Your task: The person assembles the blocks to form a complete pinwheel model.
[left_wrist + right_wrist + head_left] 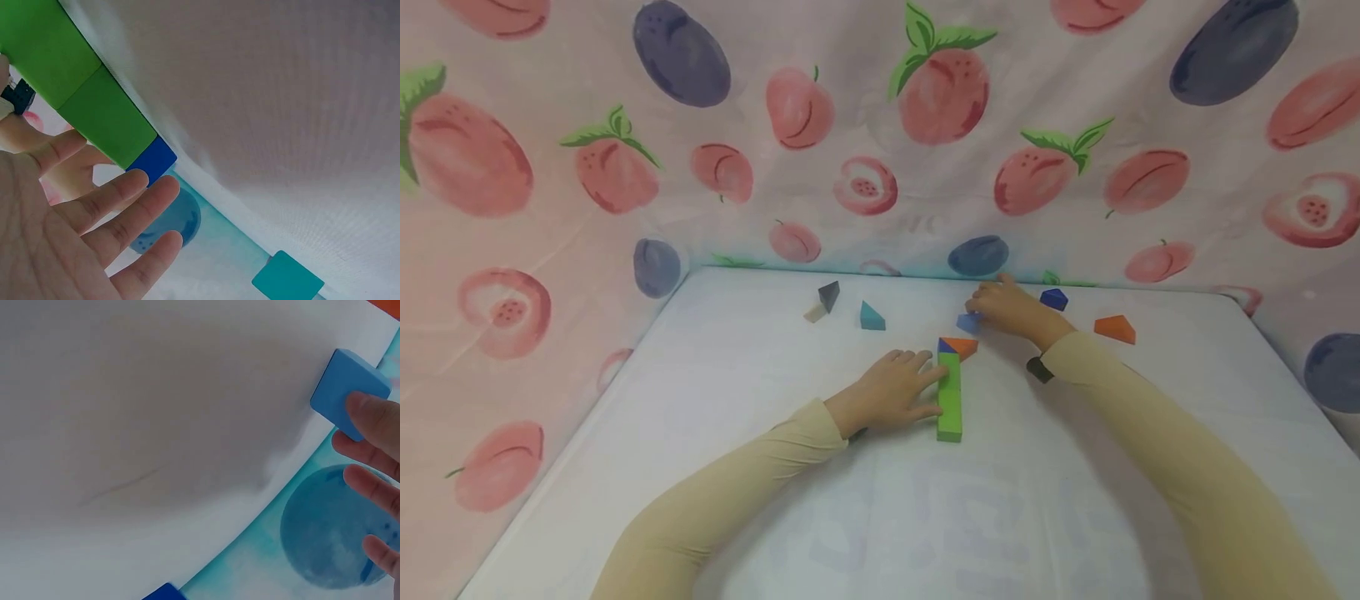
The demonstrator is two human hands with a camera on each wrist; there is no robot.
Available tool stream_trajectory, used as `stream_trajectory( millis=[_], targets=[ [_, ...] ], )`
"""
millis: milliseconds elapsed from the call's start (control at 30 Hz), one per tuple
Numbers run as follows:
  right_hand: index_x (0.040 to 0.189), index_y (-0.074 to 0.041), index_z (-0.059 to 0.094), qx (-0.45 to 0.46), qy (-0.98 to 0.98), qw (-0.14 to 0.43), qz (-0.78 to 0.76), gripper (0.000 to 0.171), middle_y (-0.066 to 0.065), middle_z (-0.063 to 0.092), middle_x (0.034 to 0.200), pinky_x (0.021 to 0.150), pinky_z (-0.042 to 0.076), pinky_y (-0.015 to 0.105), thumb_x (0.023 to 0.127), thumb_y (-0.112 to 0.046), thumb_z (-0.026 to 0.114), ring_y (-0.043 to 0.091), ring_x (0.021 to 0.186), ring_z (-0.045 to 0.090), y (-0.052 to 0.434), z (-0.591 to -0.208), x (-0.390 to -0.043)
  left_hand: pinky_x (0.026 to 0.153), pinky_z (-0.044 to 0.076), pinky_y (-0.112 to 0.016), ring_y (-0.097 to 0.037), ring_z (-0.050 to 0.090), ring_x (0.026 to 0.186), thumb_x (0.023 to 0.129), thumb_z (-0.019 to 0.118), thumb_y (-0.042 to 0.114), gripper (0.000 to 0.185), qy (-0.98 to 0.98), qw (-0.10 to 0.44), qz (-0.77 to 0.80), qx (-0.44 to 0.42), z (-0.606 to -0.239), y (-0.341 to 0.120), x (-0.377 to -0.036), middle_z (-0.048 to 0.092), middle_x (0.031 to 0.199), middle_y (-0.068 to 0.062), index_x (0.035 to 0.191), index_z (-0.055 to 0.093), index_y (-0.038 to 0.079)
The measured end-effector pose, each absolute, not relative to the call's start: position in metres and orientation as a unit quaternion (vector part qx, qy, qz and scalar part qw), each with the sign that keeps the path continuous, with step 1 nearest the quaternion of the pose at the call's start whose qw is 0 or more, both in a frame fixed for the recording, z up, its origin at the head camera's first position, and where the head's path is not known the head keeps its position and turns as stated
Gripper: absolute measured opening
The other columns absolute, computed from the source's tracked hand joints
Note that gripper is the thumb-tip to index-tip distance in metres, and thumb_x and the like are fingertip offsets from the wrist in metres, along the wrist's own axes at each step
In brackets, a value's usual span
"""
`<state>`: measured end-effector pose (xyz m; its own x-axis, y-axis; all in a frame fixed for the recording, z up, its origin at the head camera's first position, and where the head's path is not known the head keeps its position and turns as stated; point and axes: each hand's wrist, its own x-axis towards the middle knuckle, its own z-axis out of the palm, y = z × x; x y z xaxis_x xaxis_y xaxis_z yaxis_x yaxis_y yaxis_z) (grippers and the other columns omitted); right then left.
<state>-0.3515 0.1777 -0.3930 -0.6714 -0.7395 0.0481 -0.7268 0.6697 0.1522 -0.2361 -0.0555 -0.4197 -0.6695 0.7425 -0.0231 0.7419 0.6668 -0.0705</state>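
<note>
Two green blocks [950, 400] lie end to end in a row on the white table. At their far end sit a small dark blue triangular block [945, 346] and an orange block [962, 346]. My left hand [891, 390] rests its spread fingers against the left side of the green row; the left wrist view shows the fingers extended beside the green and blue blocks. Beyond the row, my right hand [1006, 310] pinches a light blue block [347, 387] between thumb and index finger, its other fingers loosely spread.
Toward the back left stand a teal triangular block [872, 317] and a grey triangular block [829, 296]. A dark blue block [1055, 299] and another orange block [1116, 328] lie right of my right hand. A fruit-patterned cloth [865, 100] rises behind the table.
</note>
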Motion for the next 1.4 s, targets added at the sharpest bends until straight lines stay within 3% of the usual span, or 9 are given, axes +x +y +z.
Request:
stream_trajectory(
  millis=[600,1400],
  targets=[
    [0.098,-0.015,0.072,0.428,-0.903,0.017,-0.019,0.021,0.003,0.073,0.094,0.096,0.038,0.057,0.078,-0.009,0.074,0.025,0.097,0.061,0.151,-0.393,-0.348,0.105,0.04,-0.038,-0.022,0.051,0.122,0.092,0.043,0.058,0.061,-0.912,0.01,0.041,-0.409,-0.421,-0.056,-0.238,0.05,0.136,-0.008,0.141,0.037,0.021],
    [0.102,-0.018,0.072,0.431,-0.901,0.01,-0.04,0.023,0.002,0.072,0.097,0.098,0.039,0.057,0.079,-0.012,0.073,0.025,0.1,0.06,0.154,-0.395,-0.345,0.108,0.038,-0.039,-0.023,0.049,0.126,0.092,0.043,0.058,0.062,-0.914,-0.004,0.037,-0.404,-0.419,-0.056,-0.237,0.048,0.14,-0.009,0.142,0.036,0.021]
  ],
)
